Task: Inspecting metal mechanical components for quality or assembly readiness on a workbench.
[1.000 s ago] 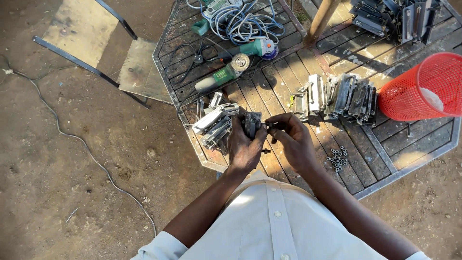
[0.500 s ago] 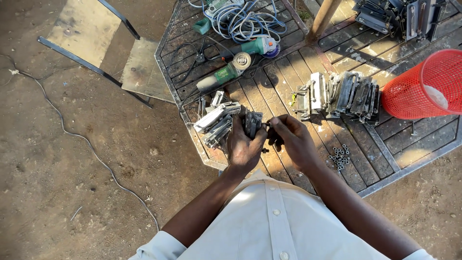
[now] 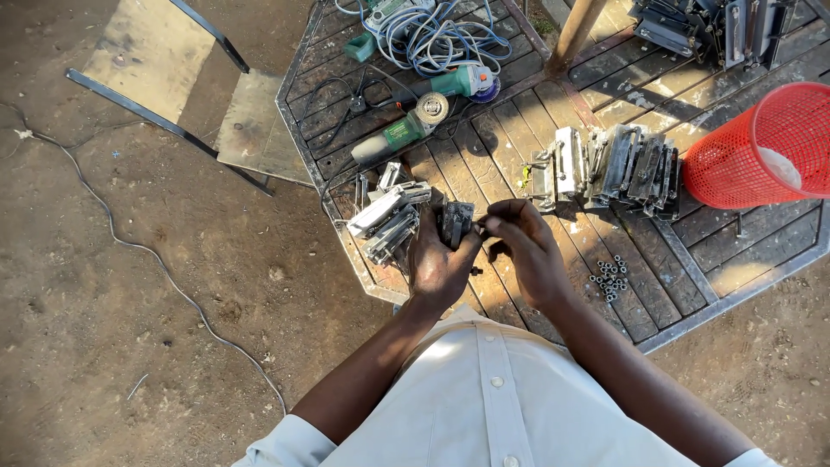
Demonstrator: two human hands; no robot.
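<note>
My left hand (image 3: 439,264) grips a small dark metal bracket (image 3: 456,222), fingers wrapped around its lower part so that its top edge stands out above them. My right hand (image 3: 526,252) meets it from the right: fingertips pinched narrow at the bracket's upper right edge, on something too small to identify. Both hands sit over the near left part of the slatted table (image 3: 692,259), close to its edge. Just left of my left hand, touching or nearly so, lies a heap of grey brackets (image 3: 389,216), stacked unevenly. Beyond my right hand, a second row of brackets (image 3: 609,164) stands packed on edge, its right end just beside a red mesh basket (image 3: 761,143) lying on its side. A cluster of small nuts (image 3: 610,282) lies on the slats to the right of my right wrist. Farther up the table, a green angle grinder (image 3: 402,131) lies tilted, a second grinder (image 3: 462,82) beyond it, with a tangle of pale blue cable (image 3: 432,39) above. A wooden post (image 3: 575,30) rises through the table's far part. Left of the table, on bare dirt, stands a metal frame with a flat plate (image 3: 246,130); a thin wire (image 3: 130,246) snakes across the ground.
</note>
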